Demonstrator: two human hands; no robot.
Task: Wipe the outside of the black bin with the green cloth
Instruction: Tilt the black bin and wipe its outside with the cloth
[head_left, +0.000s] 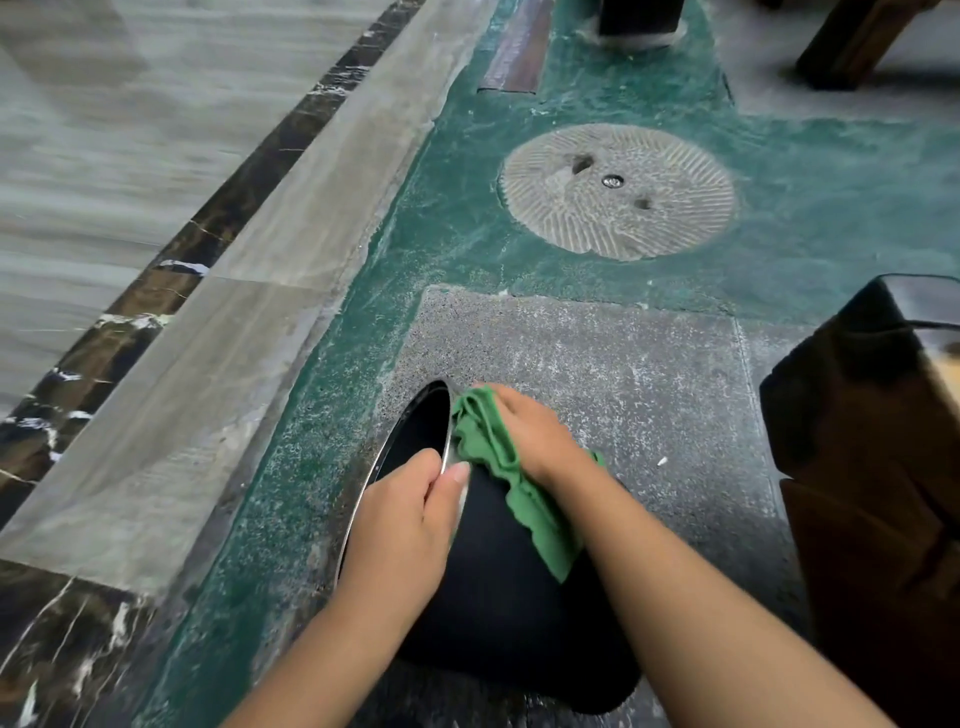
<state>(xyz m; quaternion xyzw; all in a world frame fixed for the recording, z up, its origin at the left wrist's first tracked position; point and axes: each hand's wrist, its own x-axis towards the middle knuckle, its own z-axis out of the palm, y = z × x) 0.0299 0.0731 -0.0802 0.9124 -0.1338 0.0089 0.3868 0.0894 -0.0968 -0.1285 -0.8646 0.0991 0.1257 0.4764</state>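
Note:
The black bin (498, 597) lies tipped on its side on the grey stone floor, its metal-rimmed mouth facing away and to the left. My left hand (405, 525) grips the rim, fingers inside the opening and thumb outside. My right hand (530, 436) presses the crumpled green cloth (498, 467) against the bin's outer wall just behind the rim. The cloth trails down the bin's right side. The lower part of the bin is hidden behind my forearms.
A dark wooden piece of furniture (878, 467) stands close on the right. A round carved millstone (618, 189) is set into the green floor ahead. Marble paving with a dark border strip (171, 280) runs along the left. Wooden legs (852, 47) stand at the far top.

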